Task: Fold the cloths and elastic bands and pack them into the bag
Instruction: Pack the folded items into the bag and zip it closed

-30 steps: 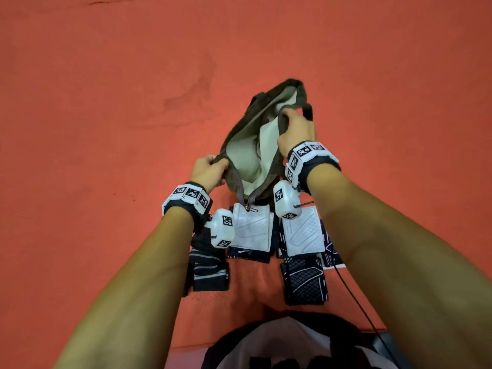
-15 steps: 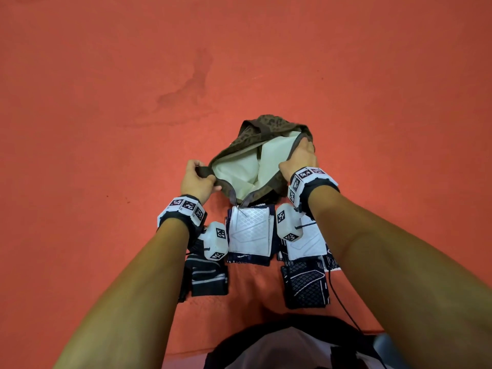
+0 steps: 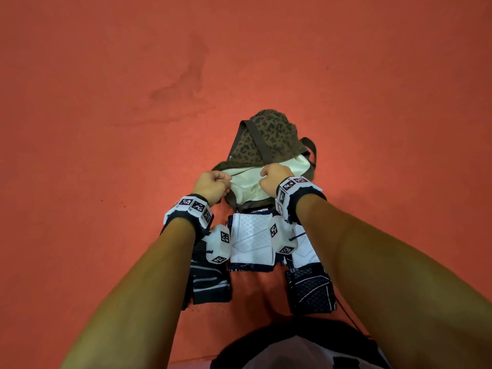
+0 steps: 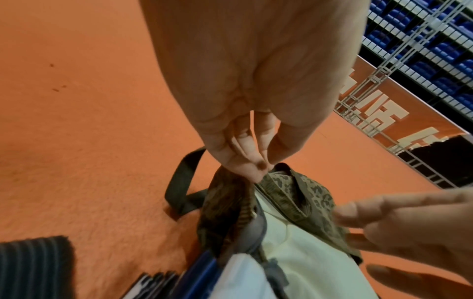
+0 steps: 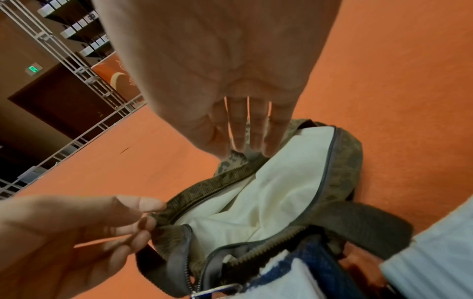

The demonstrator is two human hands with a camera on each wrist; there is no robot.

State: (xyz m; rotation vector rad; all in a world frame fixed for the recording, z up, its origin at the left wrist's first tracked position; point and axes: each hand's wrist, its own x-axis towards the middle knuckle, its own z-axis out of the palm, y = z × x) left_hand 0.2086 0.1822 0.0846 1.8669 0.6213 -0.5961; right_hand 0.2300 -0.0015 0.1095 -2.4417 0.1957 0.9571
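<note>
Bag on orange floor ahead of me: brown leopard print, dark straps, cream lining, zip mouth agape. My left hand pinches near-left rim between thumb and fingertips. My right hand curls fingers over far rim, pinching it. Folded cloths, white, navy, black, lie in row just below mouth.

We observe the left hand pinching the rim of a leopard-print bag between thumb and fingertips. The right hand holds the opposite rim, exposing cream lining. A dark strap lies on the orange floor; striped dark cloth sits at lower left.
</note>
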